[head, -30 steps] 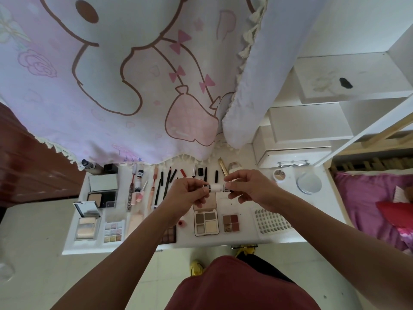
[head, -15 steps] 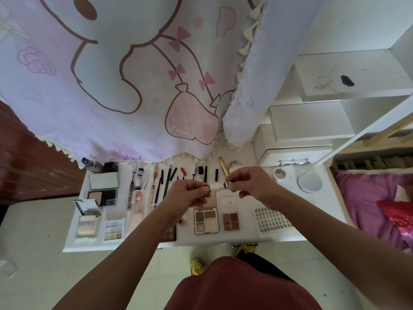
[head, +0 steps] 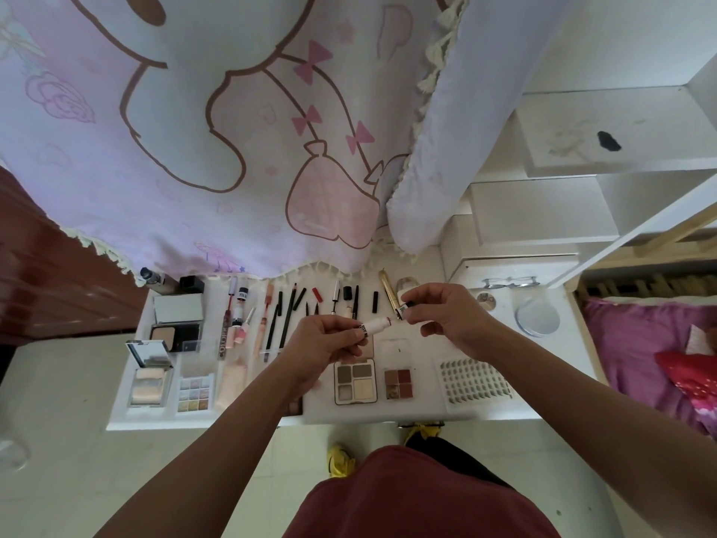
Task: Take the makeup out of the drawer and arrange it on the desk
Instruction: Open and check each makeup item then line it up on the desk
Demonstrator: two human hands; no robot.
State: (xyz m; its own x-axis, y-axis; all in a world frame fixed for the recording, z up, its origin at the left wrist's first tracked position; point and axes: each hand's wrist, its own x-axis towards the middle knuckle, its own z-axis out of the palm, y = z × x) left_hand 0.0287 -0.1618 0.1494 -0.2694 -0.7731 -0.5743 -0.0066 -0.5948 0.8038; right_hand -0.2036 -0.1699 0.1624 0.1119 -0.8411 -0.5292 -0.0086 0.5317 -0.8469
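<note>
I see the left hand [head: 329, 339] with its grip pinched on a small white cosmetic tube with a red tip [head: 375, 325]. The right hand [head: 446, 316] has its grip pinched on a small white cap [head: 403, 307], just apart from that tip. Both hover above the white tabletop [head: 426, 411], over a beige 4-pan eyeshadow palette [head: 355, 381].

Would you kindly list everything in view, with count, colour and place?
desk: one, white, centre
curtain: one, pink cartoon print, behind desk
pencils and slim tubes: many, mostly black, desk's back row
compacts: two, black and silver, desk left
quad palette: one, brown, desk front centre
small palette: one, reddish, to its right
lash tray: one, clear, desk front right
round mirror: one, pale, desk right
tube: one, white, in left hand
cap: one, white, in right hand
left hand: one, grips tube
right hand: one, pinches cap
</note>
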